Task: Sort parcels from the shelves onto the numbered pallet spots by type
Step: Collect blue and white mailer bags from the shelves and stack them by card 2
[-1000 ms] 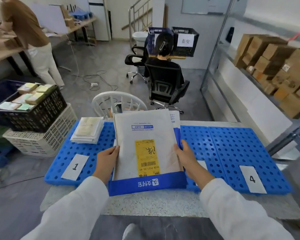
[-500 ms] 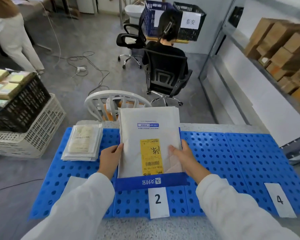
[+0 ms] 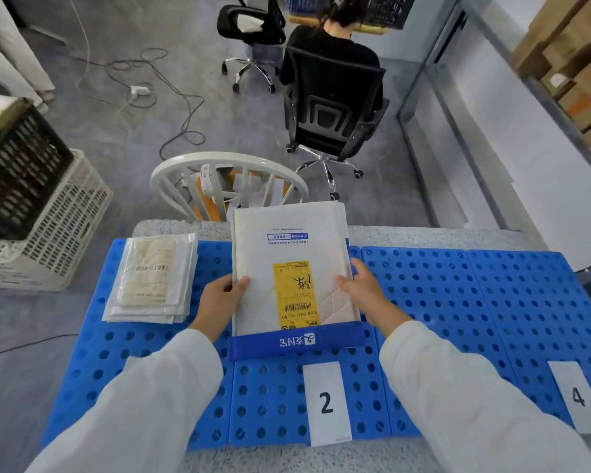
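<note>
Hidden, cropped, unreadable
The parcel (image 3: 290, 240) covers the fingers of the left grip (image 3: 219, 298) and right grip (image 3: 365, 291); small print on its yellow label (image 3: 296, 291) is unreadable. The head of the seated person (image 3: 328, 46) is cropped; the black crate (image 3: 17, 165) is blurred.

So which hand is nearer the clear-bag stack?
Left. The left hand holds the mailer edge just right of the clear-bag stack; the right hand holds the opposite edge, farther away.
</note>
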The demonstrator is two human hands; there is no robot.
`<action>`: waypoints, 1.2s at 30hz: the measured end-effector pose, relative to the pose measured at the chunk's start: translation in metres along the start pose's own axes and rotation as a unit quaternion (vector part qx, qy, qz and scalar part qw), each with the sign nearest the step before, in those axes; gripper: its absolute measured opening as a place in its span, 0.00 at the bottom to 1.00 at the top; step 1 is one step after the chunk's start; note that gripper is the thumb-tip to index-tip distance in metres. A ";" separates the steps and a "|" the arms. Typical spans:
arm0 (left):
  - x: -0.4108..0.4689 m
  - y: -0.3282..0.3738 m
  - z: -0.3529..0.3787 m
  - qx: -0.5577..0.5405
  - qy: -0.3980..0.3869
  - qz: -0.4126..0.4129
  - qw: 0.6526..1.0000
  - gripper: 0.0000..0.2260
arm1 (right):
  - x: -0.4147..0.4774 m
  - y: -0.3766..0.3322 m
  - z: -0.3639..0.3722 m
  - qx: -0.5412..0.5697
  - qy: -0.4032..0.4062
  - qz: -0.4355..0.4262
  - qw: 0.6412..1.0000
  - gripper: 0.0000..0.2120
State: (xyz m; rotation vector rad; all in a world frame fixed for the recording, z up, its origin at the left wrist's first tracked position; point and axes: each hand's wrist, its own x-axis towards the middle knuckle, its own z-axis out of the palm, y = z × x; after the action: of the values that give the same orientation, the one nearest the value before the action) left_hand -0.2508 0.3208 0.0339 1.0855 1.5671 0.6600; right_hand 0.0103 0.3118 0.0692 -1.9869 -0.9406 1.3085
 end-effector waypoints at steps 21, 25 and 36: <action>-0.004 0.018 0.007 0.187 0.022 0.103 0.977 0.19 | -0.004 0.019 -0.006 -0.226 0.049 -0.055 0.971 0.23; -0.024 0.050 0.013 0.223 -0.006 0.182 0.958 0.18 | -0.036 0.002 -0.024 -0.286 0.055 -0.136 0.947 0.20; -0.129 0.155 0.072 0.440 -0.059 0.369 0.817 0.25 | -0.169 0.001 -0.146 -0.342 0.144 -0.169 0.913 0.29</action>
State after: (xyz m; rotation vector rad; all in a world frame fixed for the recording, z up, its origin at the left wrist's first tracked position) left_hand -0.1325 0.2636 0.2034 2.4561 1.3025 0.3034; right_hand 0.1005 0.1626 0.2092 -2.2767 -1.6539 0.4932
